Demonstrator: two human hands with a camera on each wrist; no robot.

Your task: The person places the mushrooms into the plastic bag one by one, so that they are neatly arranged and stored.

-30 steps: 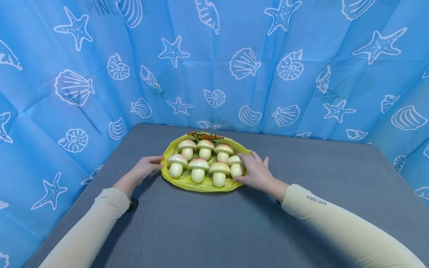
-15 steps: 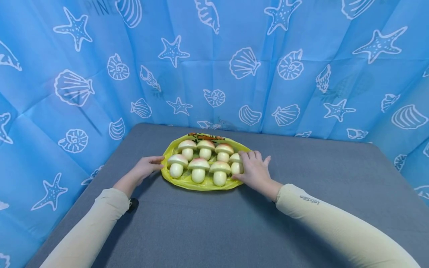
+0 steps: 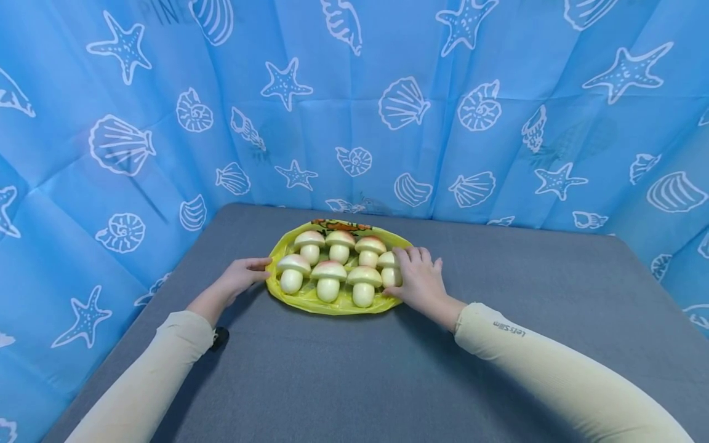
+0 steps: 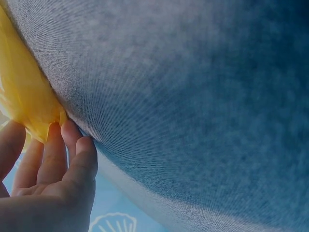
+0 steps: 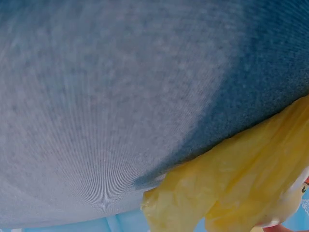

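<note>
Several pale toy mushrooms with pinkish caps lie in two rows on a yellow plastic bag, whose edge is bunched up around them. At the bag's left end, my left hand touches the plastic with its fingertips; the left wrist view shows thumb and fingers, slightly bent, against the yellow film. My right hand holds the rightmost mushroom, thumb at its stem and fingers beside its cap. That mushroom is partly hidden by the hand. Only a fingertip of this hand shows in the right wrist view, below the bag.
A dark grey cloth-covered table lies under everything. Blue curtains with white shells and starfish enclose its back and sides. A black strap piece shows at the left cuff.
My right hand has shifted slightly up and its thumb a little left around the rightmost mushroom, which has moved slightly. The bag's front edge sits slightly higher. My left hand has stayed in place.
</note>
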